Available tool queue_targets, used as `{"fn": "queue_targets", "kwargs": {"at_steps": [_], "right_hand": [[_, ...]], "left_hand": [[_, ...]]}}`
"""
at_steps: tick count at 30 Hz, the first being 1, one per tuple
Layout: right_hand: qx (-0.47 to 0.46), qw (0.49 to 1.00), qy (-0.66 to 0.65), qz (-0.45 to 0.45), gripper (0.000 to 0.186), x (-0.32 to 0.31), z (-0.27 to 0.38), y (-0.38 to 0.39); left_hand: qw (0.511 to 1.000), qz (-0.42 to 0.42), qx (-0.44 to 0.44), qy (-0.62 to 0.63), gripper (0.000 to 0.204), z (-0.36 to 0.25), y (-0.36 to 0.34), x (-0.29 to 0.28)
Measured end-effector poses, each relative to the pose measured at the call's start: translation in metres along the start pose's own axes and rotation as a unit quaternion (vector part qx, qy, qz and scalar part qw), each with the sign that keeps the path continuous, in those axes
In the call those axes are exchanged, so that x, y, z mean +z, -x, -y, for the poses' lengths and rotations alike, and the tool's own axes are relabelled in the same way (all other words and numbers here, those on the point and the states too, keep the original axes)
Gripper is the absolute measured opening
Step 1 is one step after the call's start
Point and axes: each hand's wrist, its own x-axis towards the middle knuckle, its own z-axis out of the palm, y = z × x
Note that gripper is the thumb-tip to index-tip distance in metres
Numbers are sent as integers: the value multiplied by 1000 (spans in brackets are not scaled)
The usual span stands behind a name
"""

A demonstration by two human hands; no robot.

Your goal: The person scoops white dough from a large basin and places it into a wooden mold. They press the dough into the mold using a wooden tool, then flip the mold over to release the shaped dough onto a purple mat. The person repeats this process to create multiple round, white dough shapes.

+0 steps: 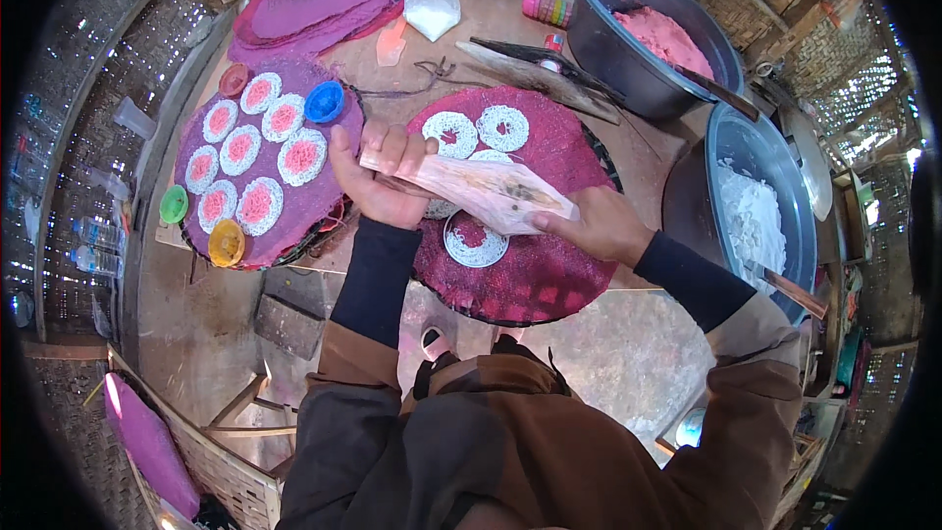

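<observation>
Both my hands hold a long, pale wooden piece (491, 191), broad in the middle and smeared with pinkish paste. My left hand (383, 177) wraps round its left end, and my right hand (606, 224) grips its right end. It is held above a round tray covered in magenta cloth (559, 280). On that cloth lie several white rings of thin dough strands, one at the back (502, 128). Below the wooden piece, another white ring (476, 240) sits partly hidden, with a thin rim round it. What is on the piece's underside is hidden.
At left, a purple-cloth tray (329, 88) bears several white rounds with pink centres (240, 148) and small coloured cups (325, 101). Dark tubs hold pink dough (667, 39) and white dough (751, 211). Purple mats (314, 10) and a wooden tool (540, 79) lie at the back.
</observation>
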Motion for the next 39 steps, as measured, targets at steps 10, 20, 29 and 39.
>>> {"fn": "queue_targets", "kwargs": {"at_steps": [10,20,29,39], "right_hand": [[-23,989,-141,-29,66,15,-25,24],[-22,982,-141,-121,65,22,-46,22],[-30,966,-199,-163,64,17,-50,24],[-225,933,31,-280,60,-57,37,62]], "left_hand": [[593,146,-216,-762,35,40,45,-74],[673,-26,-290,-680,27,57,37,-55],[178,197,-4,-964,24,37,50,24],[601,305,-68,-736,41,36,20,64]]}}
